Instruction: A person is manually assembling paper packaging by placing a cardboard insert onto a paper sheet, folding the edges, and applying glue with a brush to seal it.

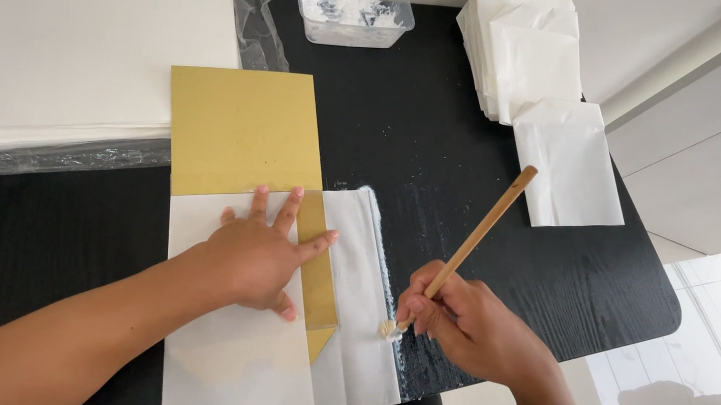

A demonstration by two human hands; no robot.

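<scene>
My left hand (pixel 260 254) lies flat with fingers spread on a white sheet (pixel 238 364) that covers the lower part of a gold card (pixel 240 127). A narrow gold strip (pixel 316 269) shows beside my thumb. To its right lies a folded white paper flap (pixel 361 311) with a wet glue line along its right edge. My right hand (pixel 467 325) grips a wooden-handled brush (pixel 472 242), its glue-laden tip touching the flap's right edge.
A clear tub of white paste (pixel 355 9) stands at the back of the black table (pixel 491 137). A pile of folded white papers (pixel 531 45) and one loose piece (pixel 574 166) lie back right. A large stack of white sheets in plastic (pixel 42 48) fills the left.
</scene>
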